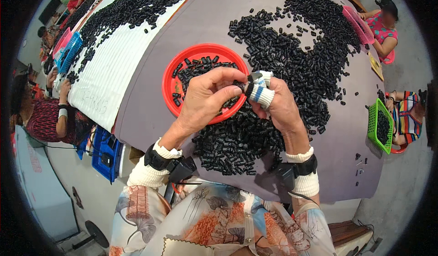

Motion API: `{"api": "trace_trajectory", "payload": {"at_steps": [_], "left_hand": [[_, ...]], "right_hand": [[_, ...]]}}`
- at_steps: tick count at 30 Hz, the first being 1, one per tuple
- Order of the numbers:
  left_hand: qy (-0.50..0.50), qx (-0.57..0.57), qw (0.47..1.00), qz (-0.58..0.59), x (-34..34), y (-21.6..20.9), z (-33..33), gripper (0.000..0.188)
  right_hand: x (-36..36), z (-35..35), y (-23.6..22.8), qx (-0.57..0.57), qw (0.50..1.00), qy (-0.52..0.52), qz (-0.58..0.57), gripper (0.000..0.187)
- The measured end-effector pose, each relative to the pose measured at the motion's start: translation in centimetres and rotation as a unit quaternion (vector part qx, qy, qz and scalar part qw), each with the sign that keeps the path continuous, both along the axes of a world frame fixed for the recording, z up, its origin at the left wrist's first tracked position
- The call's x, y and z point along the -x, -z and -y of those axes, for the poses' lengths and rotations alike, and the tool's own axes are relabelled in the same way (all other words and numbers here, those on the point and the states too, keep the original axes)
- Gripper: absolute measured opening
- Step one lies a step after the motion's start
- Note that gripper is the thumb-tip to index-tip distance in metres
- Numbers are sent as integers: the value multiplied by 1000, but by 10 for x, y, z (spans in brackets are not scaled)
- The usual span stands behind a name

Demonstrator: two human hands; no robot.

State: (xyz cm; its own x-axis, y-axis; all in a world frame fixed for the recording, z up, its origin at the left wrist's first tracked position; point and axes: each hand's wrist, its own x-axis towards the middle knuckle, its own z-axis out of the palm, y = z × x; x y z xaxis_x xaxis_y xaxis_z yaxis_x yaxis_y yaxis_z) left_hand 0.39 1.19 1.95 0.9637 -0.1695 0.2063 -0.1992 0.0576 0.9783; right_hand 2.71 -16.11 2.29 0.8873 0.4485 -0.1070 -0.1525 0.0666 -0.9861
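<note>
Above the right rim of a red round tray (170,97), my two hands are close together. My left hand (205,94) is closed, pinching a small black cylindrical part (239,85) between thumb and fingertips. Facing it, my right hand (282,103) is also closed, with white and blue-striped cloth sleeves (261,92) on its fingers. A small grey edge shows at its fingertips against the black part; I cannot tell what it belongs to. Many similar black parts (196,71) lie in the tray. Loose ones form a heap (232,146) just below and right of it.
The heap of black parts (301,78) spreads far across the grey table cover (155,73). People sit at the right edge beside a pink basket (358,24) and a green basket (379,126). On the left, others work at a white-covered table (107,69) with a blue basket (70,53).
</note>
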Motion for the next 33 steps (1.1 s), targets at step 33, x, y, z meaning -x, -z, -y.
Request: {"api": "trace_trajectory", "payload": {"at_steps": [33], "left_hand": [[130, 390, 884, -225, -1, 2, 15, 25]], "right_hand": [[-3, 11, -26, 156, 977, -57, 136, 30]]}}
